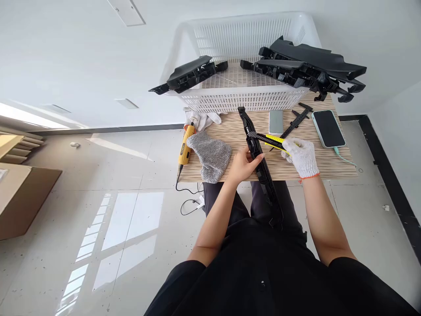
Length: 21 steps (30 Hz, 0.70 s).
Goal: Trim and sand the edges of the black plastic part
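My bare left hand (244, 165) grips a long black plastic trim part (263, 171) by its middle, the thumb lying across it. The part slants from the table top down over my lap. My right hand (299, 156), in a white knit glove with an orange cuff, is closed around a yellow utility knife (275, 142). The knife's dark blade end reaches left and meets the upper part of the trim; whether it cuts in cannot be seen. A grey cloth (212, 156) lies left of my left hand. Behind the knife rests a black caliper (297, 120).
A white plastic basket (237, 93) stands at the back, with black trim parts (194, 74) resting across it. On the striped table (342, 169) are a yellow corded rotary tool (186, 145), a white glove (200, 118), a small grey-green block (275, 121) and a phone (328, 128) with its cable.
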Tool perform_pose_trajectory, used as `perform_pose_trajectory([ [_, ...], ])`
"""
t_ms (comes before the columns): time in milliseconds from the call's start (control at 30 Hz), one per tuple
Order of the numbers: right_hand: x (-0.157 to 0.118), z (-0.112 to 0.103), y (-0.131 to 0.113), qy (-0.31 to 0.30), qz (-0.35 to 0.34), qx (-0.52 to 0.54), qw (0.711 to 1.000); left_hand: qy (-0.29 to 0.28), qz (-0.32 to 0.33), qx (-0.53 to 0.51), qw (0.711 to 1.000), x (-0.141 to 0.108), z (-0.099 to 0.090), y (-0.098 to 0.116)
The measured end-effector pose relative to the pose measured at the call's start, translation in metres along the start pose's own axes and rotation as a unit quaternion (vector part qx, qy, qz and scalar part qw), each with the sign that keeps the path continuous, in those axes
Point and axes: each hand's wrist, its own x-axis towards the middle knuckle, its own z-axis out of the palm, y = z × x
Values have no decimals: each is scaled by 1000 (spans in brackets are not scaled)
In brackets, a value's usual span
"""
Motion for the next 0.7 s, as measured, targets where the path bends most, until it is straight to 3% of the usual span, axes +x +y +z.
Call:
perform_pose_trajectory([
  [133,1,0,2,49,-1,28,998,-4,9,12,1000,0,0,-2],
  [700,1,0,-1,36,8,34,999,-3,9,10,1000,0,0,-3],
])
